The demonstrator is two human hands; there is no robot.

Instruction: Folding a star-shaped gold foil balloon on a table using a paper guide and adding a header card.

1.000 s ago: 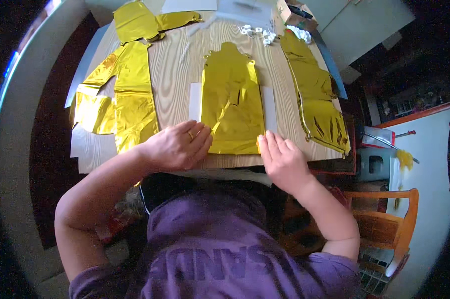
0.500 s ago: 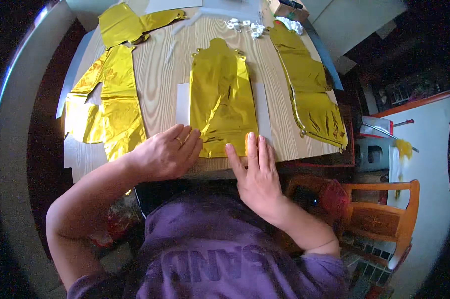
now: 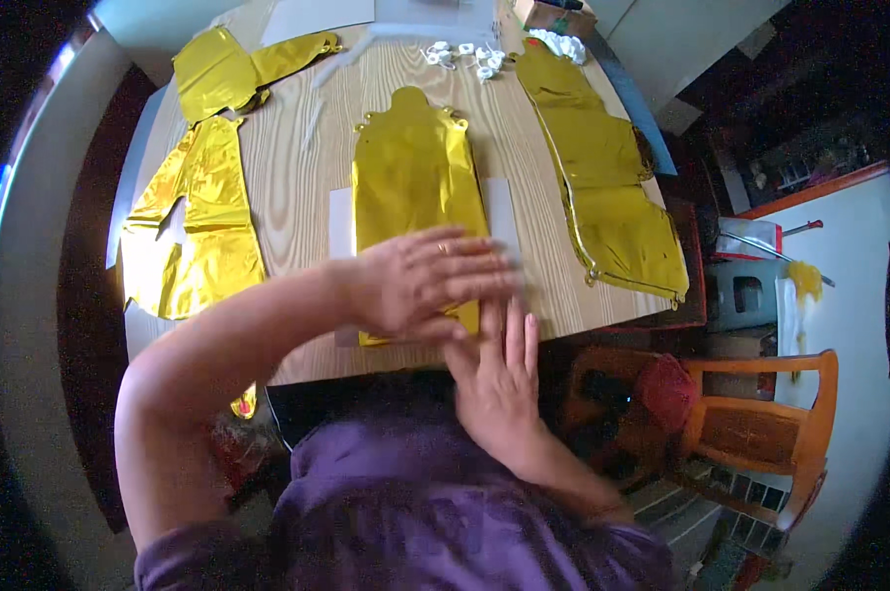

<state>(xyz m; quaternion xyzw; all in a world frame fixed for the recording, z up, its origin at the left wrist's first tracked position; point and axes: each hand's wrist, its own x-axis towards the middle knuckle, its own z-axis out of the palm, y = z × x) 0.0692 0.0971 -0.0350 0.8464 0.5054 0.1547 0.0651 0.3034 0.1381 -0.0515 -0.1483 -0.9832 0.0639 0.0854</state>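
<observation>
On the left of the tabletop (image 3: 297, 187) are an upper foil piece (image 3: 216, 74) and, just below it, a lower foil piece (image 3: 216, 177), both gold, the latter marked by glare. At the centre, on a pale board (image 3: 341, 222) visible along both sides, is the middle foil piece (image 3: 410, 177), lengthwise to the person. It appears light, thin and limp, probably slippery and easily creased; the plain side edges look the safest hold, clear of the small tabs near the far end. Over its near part is the left hand (image 3: 420, 281), fingers extended; blur and a concealed palm leave its grip undetermined, and contact cannot be confirmed. Just right and nearer, the right hand (image 3: 501, 389) shows a spread grip, fingers straight, no held object visible; its underside cannot be inspected. Both hands obscure the foil's near right corner. Farther right, a box (image 3: 553, 17) is cut off at the top edge. Rightmost is a long foil piece (image 3: 607, 187), white strip along its left edge.
</observation>
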